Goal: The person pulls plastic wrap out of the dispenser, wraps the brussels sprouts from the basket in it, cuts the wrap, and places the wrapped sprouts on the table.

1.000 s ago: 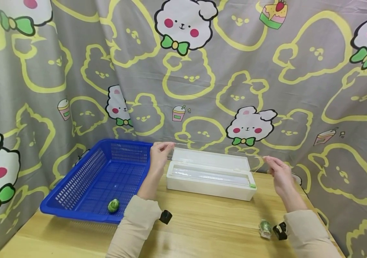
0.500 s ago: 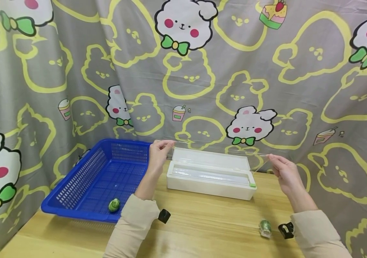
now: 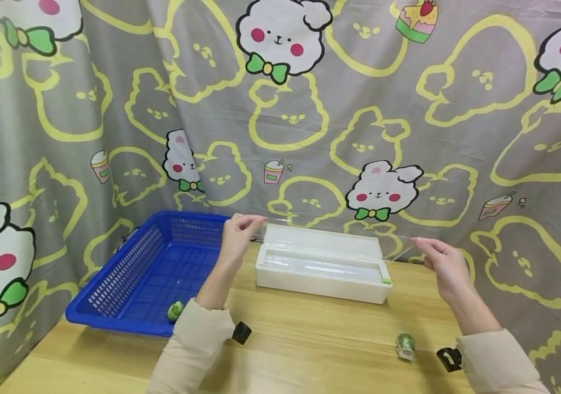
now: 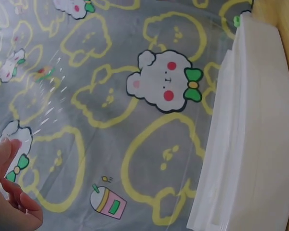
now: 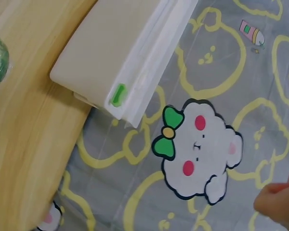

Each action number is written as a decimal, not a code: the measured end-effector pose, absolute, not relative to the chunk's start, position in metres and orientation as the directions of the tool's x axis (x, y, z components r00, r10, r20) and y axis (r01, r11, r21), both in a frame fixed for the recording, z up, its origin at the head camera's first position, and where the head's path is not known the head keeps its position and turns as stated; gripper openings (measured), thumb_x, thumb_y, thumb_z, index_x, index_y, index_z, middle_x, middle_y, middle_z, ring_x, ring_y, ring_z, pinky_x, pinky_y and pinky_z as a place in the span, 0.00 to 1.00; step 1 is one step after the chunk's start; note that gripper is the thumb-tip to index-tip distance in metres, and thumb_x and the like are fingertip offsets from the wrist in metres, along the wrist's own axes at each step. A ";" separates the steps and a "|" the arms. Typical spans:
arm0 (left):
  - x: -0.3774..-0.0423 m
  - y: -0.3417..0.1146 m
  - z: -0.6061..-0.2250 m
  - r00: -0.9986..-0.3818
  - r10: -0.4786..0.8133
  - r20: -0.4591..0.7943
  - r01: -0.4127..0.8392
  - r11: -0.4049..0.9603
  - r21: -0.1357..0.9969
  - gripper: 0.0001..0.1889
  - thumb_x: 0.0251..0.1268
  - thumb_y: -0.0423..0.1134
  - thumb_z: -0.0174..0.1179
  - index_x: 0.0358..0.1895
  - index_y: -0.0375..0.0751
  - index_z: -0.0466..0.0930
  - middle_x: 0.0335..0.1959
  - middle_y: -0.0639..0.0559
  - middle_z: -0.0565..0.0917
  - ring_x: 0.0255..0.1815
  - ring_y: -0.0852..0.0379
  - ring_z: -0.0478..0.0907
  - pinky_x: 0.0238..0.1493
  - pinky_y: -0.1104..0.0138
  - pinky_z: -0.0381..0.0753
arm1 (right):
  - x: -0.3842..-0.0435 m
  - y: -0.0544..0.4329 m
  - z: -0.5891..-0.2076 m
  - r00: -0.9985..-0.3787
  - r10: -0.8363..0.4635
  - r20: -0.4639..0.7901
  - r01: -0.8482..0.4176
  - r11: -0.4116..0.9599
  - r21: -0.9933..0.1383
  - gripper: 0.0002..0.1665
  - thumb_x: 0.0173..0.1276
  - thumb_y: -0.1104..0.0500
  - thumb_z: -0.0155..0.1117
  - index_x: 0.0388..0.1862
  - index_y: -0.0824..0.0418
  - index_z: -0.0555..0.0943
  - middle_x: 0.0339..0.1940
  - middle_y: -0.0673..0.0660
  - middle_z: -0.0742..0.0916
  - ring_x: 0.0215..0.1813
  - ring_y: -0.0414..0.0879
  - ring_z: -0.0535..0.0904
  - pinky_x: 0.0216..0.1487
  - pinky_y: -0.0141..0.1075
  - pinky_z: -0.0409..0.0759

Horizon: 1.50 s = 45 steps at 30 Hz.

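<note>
Between thumb and fingertips, my left hand (image 3: 236, 241) pinches one corner of a sheet of clear plastic wrap (image 4: 50, 91). My right hand (image 3: 446, 268) pinches the other side, so the film spans the air above a white wrap dispenser box (image 3: 319, 285). The film is nearly invisible, showing mainly as glints and creases. The dispenser's lid stands raised at the back, with the roll (image 3: 322, 265) inside and a green slider (image 5: 119, 95) at its right end. At the right front lies a green Brussels sprout (image 3: 405, 345) covered in film.
A blue plastic basket (image 3: 108, 327) stands at the left, with a bare Brussels sprout (image 3: 175, 310) inside, beside my left sleeve. Behind the wooden table (image 3: 305, 339) hangs a grey patterned curtain (image 3: 310, 126). Black wrist-camera mounts (image 3: 242, 332) stick out from both sleeves.
My right hand has moved rightward and slightly down, and my left hand a little leftward. The film between them is spread wider. The box and both sprouts stay in place.
</note>
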<state>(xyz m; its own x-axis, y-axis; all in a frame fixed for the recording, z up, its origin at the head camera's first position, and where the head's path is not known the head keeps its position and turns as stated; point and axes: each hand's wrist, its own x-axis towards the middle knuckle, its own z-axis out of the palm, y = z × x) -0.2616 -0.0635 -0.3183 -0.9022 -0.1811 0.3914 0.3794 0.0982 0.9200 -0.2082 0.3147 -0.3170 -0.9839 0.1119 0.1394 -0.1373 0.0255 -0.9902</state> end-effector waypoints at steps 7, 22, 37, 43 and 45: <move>-0.252 -0.070 -0.316 -0.901 -0.146 0.408 0.397 0.103 0.912 0.09 0.57 0.31 0.61 0.35 0.25 0.82 0.20 0.55 0.63 0.25 0.61 0.58 0.27 0.72 0.58 | -0.195 0.313 -0.310 -0.962 0.188 0.200 -0.139 0.292 -0.946 0.08 0.63 0.46 0.58 0.35 0.41 0.84 0.31 0.28 0.81 0.38 0.26 0.71 0.37 0.19 0.68; -0.236 -0.074 -0.311 -0.899 -0.102 0.427 0.420 0.080 0.904 0.10 0.57 0.31 0.60 0.36 0.24 0.81 0.20 0.56 0.63 0.26 0.62 0.57 0.28 0.72 0.58 | -0.175 0.313 -0.304 -0.953 0.201 0.228 -0.141 0.370 -0.918 0.08 0.65 0.49 0.57 0.33 0.38 0.84 0.31 0.26 0.79 0.40 0.25 0.70 0.36 0.21 0.66; -0.221 -0.077 -0.299 -0.889 -0.092 0.448 0.443 0.077 0.893 0.08 0.55 0.28 0.61 0.35 0.23 0.81 0.21 0.55 0.66 0.26 0.62 0.60 0.29 0.74 0.61 | -0.157 0.312 -0.298 -0.921 0.195 0.338 -0.263 0.330 -0.907 0.08 0.64 0.58 0.60 0.34 0.52 0.86 0.30 0.31 0.84 0.37 0.26 0.75 0.36 0.17 0.68; -0.215 -0.082 -0.297 -0.888 -0.068 0.454 0.443 0.134 0.886 0.08 0.55 0.30 0.62 0.33 0.26 0.83 0.22 0.55 0.68 0.27 0.61 0.62 0.30 0.72 0.62 | -0.152 0.311 -0.297 -0.904 0.224 0.363 -0.269 0.363 -0.892 0.08 0.64 0.59 0.60 0.34 0.52 0.86 0.29 0.31 0.84 0.36 0.26 0.75 0.35 0.17 0.68; -0.213 -0.083 -0.297 -0.887 -0.056 0.459 0.448 0.145 0.882 0.07 0.56 0.31 0.61 0.33 0.27 0.83 0.23 0.55 0.68 0.27 0.61 0.62 0.30 0.72 0.62 | -0.150 0.311 -0.297 -0.903 0.224 0.367 -0.272 0.365 -0.891 0.08 0.63 0.60 0.60 0.34 0.52 0.86 0.29 0.31 0.84 0.37 0.25 0.75 0.36 0.17 0.68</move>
